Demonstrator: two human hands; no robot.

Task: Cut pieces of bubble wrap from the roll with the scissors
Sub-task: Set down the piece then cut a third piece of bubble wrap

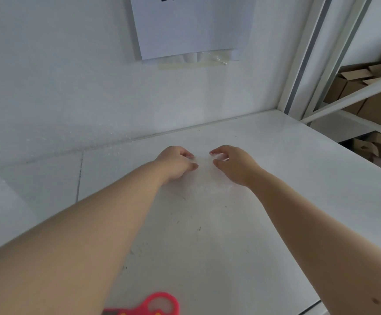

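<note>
A small clear piece of bubble wrap (204,176) lies flat on the white table (275,178), far from me. My left hand (175,162) grips its left far edge with curled fingers. My right hand (232,163) pinches its right far edge. A large sheet of bubble wrap from the roll (37,123) stands against the wall at the left and runs down onto the table. The red-handled scissors (155,303) lie at the near edge of the table, only their handle showing, touched by neither hand.
A white paper sheet (191,26) is taped to the wall above the table. A white metal shelf frame (310,64) stands at the right, with cardboard boxes (366,92) on its shelves. The table's right edge runs diagonally toward me.
</note>
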